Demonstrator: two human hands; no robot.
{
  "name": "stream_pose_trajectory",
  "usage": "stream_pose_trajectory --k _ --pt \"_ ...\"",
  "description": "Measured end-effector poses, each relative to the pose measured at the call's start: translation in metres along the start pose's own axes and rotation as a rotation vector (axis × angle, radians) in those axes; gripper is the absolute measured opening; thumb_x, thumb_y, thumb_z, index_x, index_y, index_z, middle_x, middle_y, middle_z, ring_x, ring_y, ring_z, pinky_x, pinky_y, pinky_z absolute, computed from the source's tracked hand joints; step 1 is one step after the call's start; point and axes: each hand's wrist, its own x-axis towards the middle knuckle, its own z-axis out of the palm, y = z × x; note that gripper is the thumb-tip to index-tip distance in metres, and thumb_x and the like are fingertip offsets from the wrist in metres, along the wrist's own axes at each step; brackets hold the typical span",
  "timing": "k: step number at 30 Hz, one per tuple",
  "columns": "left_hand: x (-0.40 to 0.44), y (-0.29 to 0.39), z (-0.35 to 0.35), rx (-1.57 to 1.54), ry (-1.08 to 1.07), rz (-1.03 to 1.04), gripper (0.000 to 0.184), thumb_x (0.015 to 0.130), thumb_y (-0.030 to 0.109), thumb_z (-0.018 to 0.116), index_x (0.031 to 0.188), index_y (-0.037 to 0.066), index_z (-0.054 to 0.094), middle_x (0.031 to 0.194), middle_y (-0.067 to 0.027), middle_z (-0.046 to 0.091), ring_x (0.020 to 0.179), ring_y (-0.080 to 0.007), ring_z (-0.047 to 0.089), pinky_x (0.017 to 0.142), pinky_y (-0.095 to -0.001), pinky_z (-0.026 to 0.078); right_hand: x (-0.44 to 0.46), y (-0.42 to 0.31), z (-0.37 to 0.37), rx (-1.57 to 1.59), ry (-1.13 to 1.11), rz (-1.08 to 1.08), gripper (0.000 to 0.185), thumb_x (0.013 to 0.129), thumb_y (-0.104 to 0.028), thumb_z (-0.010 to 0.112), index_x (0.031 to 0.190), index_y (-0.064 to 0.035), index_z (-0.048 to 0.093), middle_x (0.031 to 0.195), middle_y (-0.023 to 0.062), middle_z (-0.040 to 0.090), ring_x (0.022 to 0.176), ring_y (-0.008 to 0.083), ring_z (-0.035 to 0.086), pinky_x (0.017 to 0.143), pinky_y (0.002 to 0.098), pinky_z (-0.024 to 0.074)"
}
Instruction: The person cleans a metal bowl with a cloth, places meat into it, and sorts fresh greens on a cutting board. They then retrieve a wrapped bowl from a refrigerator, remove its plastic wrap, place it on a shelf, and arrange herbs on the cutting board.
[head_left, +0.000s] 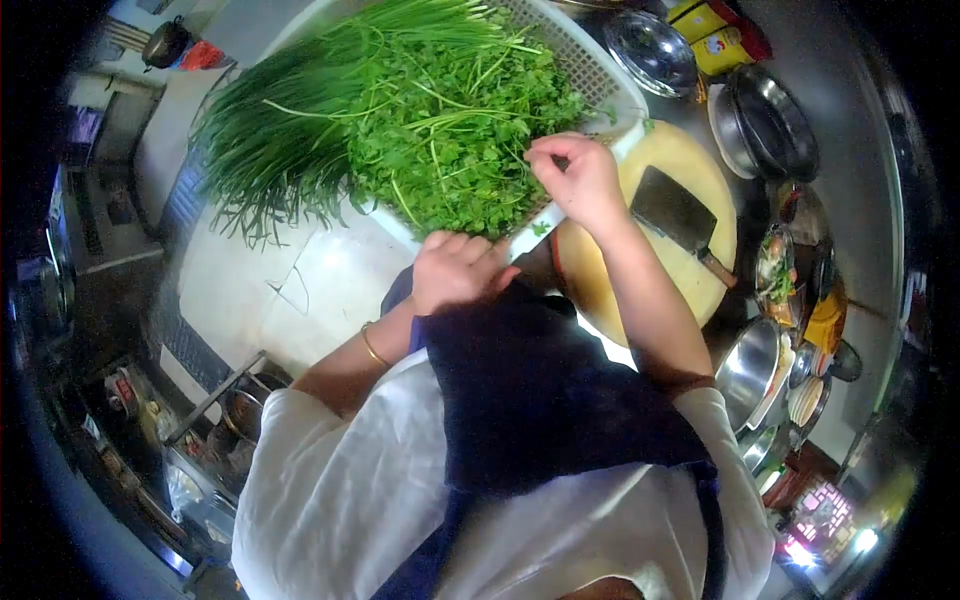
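Note:
A white plastic basket at the top centre holds a heap of leafy green herbs. Long thin green stalks lie on its left side and hang over the edge. My left hand is at the basket's near edge, its fingers curled; what they hold, if anything, is hidden. Beside the herbs on the right, my right hand is pinched at thumb and forefinger, and whatever is between the fingertips is too small to make out.
Right of the basket, a cleaver lies on a round cutting board. Metal bowls and a dark pan stand farther right, with a steel bowl lower down. A white surface lies at left.

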Motion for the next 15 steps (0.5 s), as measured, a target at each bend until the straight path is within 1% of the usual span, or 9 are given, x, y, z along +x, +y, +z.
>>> stream_pose_trajectory --k 3,4,7,8,9,11,12,13,15 --pt "0.001 0.000 -0.002 -0.006 0.012 -0.007 0.028 0.069 0.032 0.073 0.090 0.014 0.067 0.069 0.0008 0.054 0.065 -0.0177 0.053 0.062 -0.0324 0.039 -0.004 -0.009 -0.026 0.549 0.014 0.180 0.010 0.081 -0.010 0.064 0.083 -0.0025 0.071 0.085 0.0078 0.069 0.077 0.0138 0.063 0.072 0.0262 0.0485" --pt "-0.001 0.000 0.000 -0.012 0.021 -0.004 0.033 0.066 0.031 0.077 0.093 0.014 0.069 0.071 0.0003 0.057 0.064 -0.0180 0.054 0.062 -0.0320 0.039 -0.011 -0.011 -0.045 0.606 -0.018 0.235 0.016 0.085 -0.005 0.060 0.096 0.0022 0.068 0.093 0.0076 0.068 0.084 0.0129 0.063 0.072 0.0231 0.0471" --pt "-0.002 0.004 0.002 -0.008 -0.021 -0.036 0.034 0.069 0.030 0.076 0.097 0.012 0.070 0.074 -0.0014 0.059 0.067 -0.0192 0.055 0.067 -0.0327 0.039 -0.041 -0.004 -0.101 0.918 0.123 0.304 0.016 0.084 -0.008 0.060 0.097 -0.0013 0.068 0.095 0.0081 0.069 0.087 0.0126 0.062 0.075 0.0272 0.0489" --pt "0.001 0.007 -0.001 0.007 -0.038 -0.035 0.033 0.071 0.029 0.075 0.098 0.012 0.070 0.075 -0.0022 0.059 0.068 -0.0201 0.055 0.069 -0.0331 0.039 -0.052 0.000 -0.123 0.951 0.167 0.341 0.014 0.086 -0.011 0.059 0.094 -0.0025 0.067 0.098 0.0092 0.068 0.091 0.0167 0.063 0.075 0.0317 0.0500" --pt "0.004 0.010 -0.005 0.021 -0.055 -0.036 0.032 0.072 0.029 0.074 0.098 0.011 0.070 0.075 -0.0029 0.060 0.069 -0.0209 0.055 0.071 -0.0335 0.039 -0.066 0.012 -0.140 1.110 0.228 0.345 0.013 0.086 -0.012 0.059 0.091 -0.0030 0.066 0.099 0.0106 0.068 0.094 0.0199 0.063 0.076 0.0343 0.0499" --pt "0.006 0.012 -0.005 0.020 -0.061 -0.014 0.031 0.075 0.026 0.072 0.101 0.010 0.069 0.082 -0.0045 0.062 0.074 -0.0218 0.055 0.075 -0.0348 0.040 -0.091 0.025 -0.179 1.187 0.297 0.333 0.012 0.087 -0.014 0.058 0.089 -0.0042 0.065 0.097 0.0116 0.067 0.099 0.0219 0.062 0.077 0.0354 0.0498" --pt "0.006 0.012 -0.004 0.031 -0.079 -0.008 0.032 0.076 0.024 0.071 0.104 0.010 0.068 0.086 -0.0053 0.063 0.077 -0.0225 0.055 0.077 -0.0360 0.040 -0.106 0.039 -0.197 1.327 0.322 0.258 0.012 0.088 -0.015 0.057 0.088 -0.0049 0.063 0.102 0.0121 0.065 0.094 0.0180 0.060 0.076 0.0333 0.0493" --pt "0.005 0.011 -0.003 0.041 -0.098 0.000 0.033 0.076 0.022 0.070 0.107 0.010 0.067 0.091 -0.0061 0.064 0.079 -0.0232 0.055 0.079 -0.0373 0.040 -0.118 0.045 -0.219 1.363 0.368 0.282 0.010 0.088 -0.016 0.056 0.088 -0.0063 0.061 0.110 0.0122 0.062 0.083 0.0132 0.056 0.073 0.0305 0.0486" --pt "-0.005 0.003 0.005 0.046 -0.068 0.075 0.037 0.077 0.018 0.068 0.113 0.011 0.064 0.097 -0.0069 0.063 0.084 -0.0255 0.054 0.084 -0.0400 0.039 -0.148 0.071 -0.263 1.283 0.577 0.322 0.009 0.087 -0.015 0.056 0.089 -0.0076 0.060 0.115 0.0119 0.059 0.073 0.0105 0.052 0.071 0.0275 0.0476"
